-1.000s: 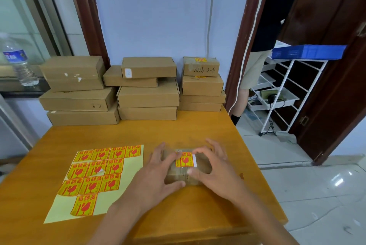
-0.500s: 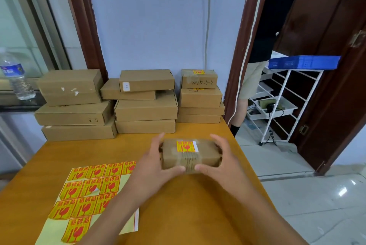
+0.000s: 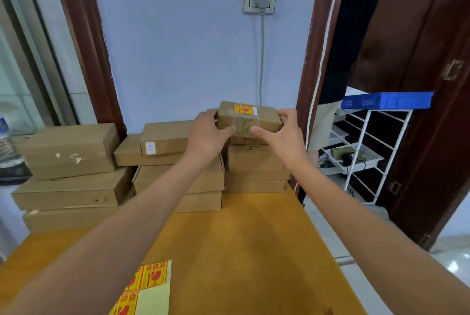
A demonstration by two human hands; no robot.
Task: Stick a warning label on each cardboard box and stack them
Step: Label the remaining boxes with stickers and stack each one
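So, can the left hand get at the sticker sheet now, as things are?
Probably not yet. The left hand grips the labelled box together with the right hand, far out at the right stack. The sticker sheet lies open near the body; nothing covers it.

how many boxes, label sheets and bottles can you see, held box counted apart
held box: 1
stacked boxes: 11
label sheet: 1
bottle: 1
total: 14
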